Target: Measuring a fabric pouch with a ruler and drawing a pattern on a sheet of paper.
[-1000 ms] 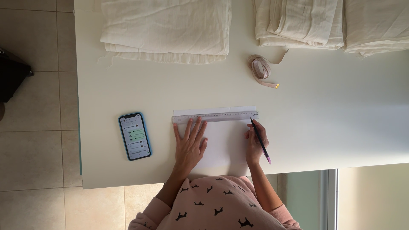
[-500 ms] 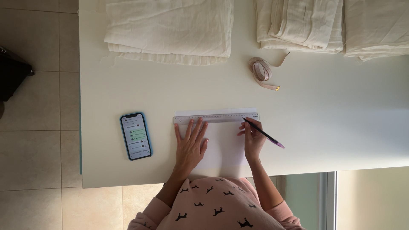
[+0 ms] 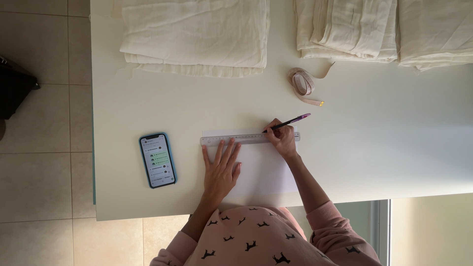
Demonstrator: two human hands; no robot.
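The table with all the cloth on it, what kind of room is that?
Probably a home sewing or craft corner. Folded cream cloth and a coiled tape measure lie on a white table, and the right hand draws with a pencil along a ruler on paper.

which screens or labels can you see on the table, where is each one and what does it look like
Phone: flat on the white table, apart from the left hand on its outer side; rectangular, blue case, lit screen with green and white blocks.
No packages, signs or labels show.
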